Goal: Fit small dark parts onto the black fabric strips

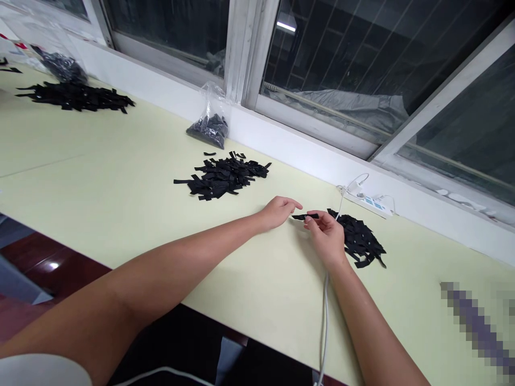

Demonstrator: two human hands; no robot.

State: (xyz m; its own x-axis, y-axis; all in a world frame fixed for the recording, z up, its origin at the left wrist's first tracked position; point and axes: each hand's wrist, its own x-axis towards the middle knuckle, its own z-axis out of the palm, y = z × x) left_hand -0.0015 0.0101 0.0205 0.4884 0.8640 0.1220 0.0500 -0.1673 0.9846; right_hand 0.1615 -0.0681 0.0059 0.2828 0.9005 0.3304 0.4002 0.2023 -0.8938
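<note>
Between the thumb and fingers of my right hand (326, 236) is a short black fabric strip (300, 217), its free end pointing left. My left hand (279, 212) hovers just left of it, index finger stretched toward the strip and thumb near it. No strip shows in the left hand, and a small gap separates its fingertip from the strip. Right behind my right hand lies a pile of black strips (360, 238), some with small shiny dots. Another pile of black strips (229, 177) is on the table beyond my left forearm.
A clear plastic bag (213, 123) with black pieces stands by the wall. Farther left are a third black pile (80, 97) and another bag (64, 67). A white power strip (368, 202) sits against the wall; its cable (325, 321) crosses the table under my right arm.
</note>
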